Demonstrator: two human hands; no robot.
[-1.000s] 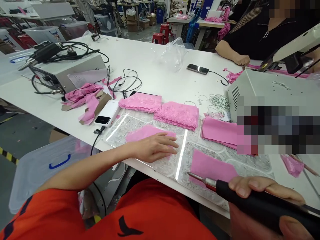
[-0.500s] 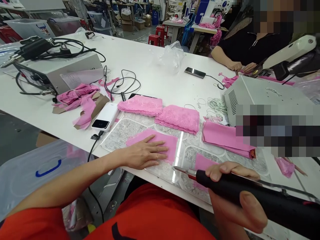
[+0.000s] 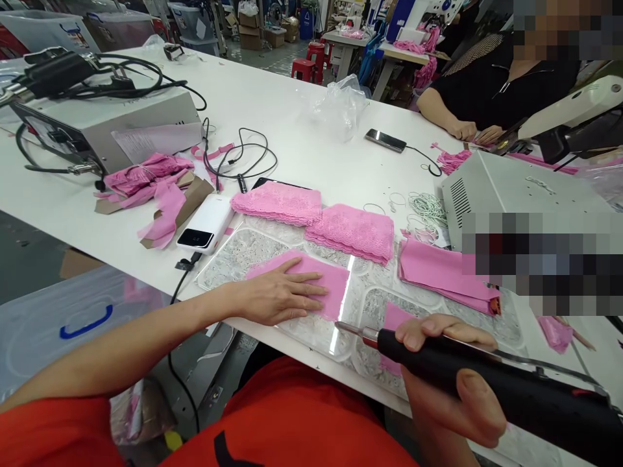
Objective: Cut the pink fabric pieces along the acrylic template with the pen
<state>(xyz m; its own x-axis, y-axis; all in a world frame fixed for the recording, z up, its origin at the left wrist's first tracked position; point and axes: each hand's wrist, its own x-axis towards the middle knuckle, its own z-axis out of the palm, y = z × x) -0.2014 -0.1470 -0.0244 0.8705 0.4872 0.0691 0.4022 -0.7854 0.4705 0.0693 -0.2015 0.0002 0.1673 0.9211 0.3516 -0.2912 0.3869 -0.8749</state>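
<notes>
My left hand (image 3: 280, 295) lies flat, fingers spread, on a pink fabric piece (image 3: 331, 280) that rests on a clear glass plate (image 3: 233, 256). My right hand (image 3: 450, 383) grips a black-handled hot cutting tool (image 3: 487, 379); its metal tip (image 3: 348, 328) hovers just right of the fabric's lower right corner. A second pink piece (image 3: 389, 319) lies partly under the tool. Behind the plate sit two stacks of pink lace (image 3: 277, 202) (image 3: 353, 232) and a stack of plain pink fabric (image 3: 442, 272).
A white power bank (image 3: 207, 222) with a cable lies left of the plate. Grey machine boxes stand at left (image 3: 111, 126) and right (image 3: 506, 185). Pink scraps (image 3: 150, 185), elastic loops (image 3: 426, 207), a phone (image 3: 385, 139) and a plastic bag (image 3: 343, 104) lie on the table. A co-worker's hands (image 3: 462, 130) work at the far right.
The tool in my right hand has moved left toward the fabric under my left hand, covering most of the second pink piece. My left hand has shifted slightly on the fabric.
</notes>
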